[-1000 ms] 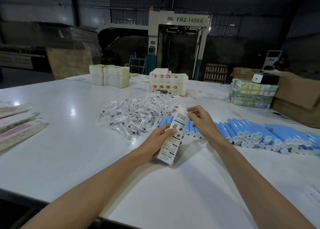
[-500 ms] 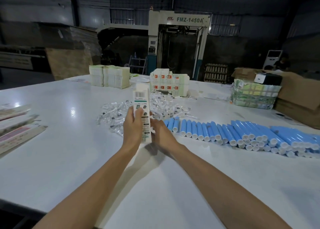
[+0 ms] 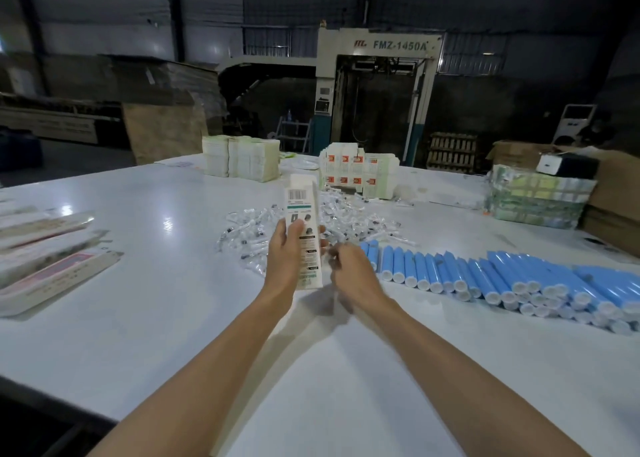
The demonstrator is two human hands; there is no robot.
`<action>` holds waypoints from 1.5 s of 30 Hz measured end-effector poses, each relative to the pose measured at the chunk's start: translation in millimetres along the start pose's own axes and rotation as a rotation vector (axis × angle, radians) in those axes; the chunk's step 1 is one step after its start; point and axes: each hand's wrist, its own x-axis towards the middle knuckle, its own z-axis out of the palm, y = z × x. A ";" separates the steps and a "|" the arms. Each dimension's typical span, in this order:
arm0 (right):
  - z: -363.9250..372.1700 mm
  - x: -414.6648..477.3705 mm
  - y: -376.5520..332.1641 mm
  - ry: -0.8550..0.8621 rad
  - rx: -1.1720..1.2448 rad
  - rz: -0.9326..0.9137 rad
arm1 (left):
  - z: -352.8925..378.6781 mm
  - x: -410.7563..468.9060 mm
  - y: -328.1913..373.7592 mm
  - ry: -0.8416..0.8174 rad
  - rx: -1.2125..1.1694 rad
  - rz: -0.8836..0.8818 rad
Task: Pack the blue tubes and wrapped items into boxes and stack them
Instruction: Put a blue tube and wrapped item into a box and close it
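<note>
Above the white bench [image 3: 121, 318], a narrow box [image 3: 304, 228] is held upright, grasped by the left hand [image 3: 287, 266]. Just beside it, the right hand [image 3: 349, 273] is blurred; its fingers' state cannot be told. Blue tubes [image 3: 485, 280] are laid rightward, wrapped items [image 3: 263, 228] behind.

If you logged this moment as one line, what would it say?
left hand: holds carton upright | right hand: beside carton, blurred | blue tubes: rowed on table | wrapped items: piled behind
</note>
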 end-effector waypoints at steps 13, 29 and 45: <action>-158.7 -50.6 39.6 0.438 0.858 0.128 | 44.5 -55.2 -28.8 -0.589 0.081 -0.257; -154.7 -53.2 13.3 0.218 0.501 -0.006 | 44.9 -58.5 -22.7 -0.630 0.085 -0.194; -109.1 -96.5 35.1 0.140 0.683 -0.031 | 43.2 -56.2 -17.4 -0.559 0.056 -0.080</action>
